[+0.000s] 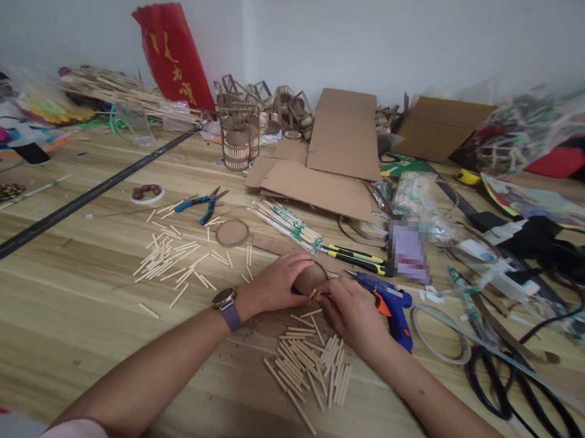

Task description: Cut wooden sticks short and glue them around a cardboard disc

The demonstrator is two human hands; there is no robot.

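Note:
My left hand [284, 282] is wrapped round the left side of a small round cardboard ring [313, 274], holding it at the table. At the ring's right edge, my right hand [349, 310] pinches a short wooden stick [313, 294] against or close to the rim; whether it touches is hard to see. Just below both hands lies a pile of short wooden sticks [307, 367]. More cut sticks [169, 257] are scattered to the left. A blue hot glue gun [391, 303] rests beside my right hand. Beyond my left hand is a flat cardboard disc [232, 233].
Blue pliers [203, 204], yellow-black utility knives [354, 257] and packaged sticks [287, 225] lie beyond the hands. Large black scissors [525, 395] and a tape roll [439, 333] are at right. Cardboard sheets [319, 187] and stick-covered baskets [237, 152] stand at the back.

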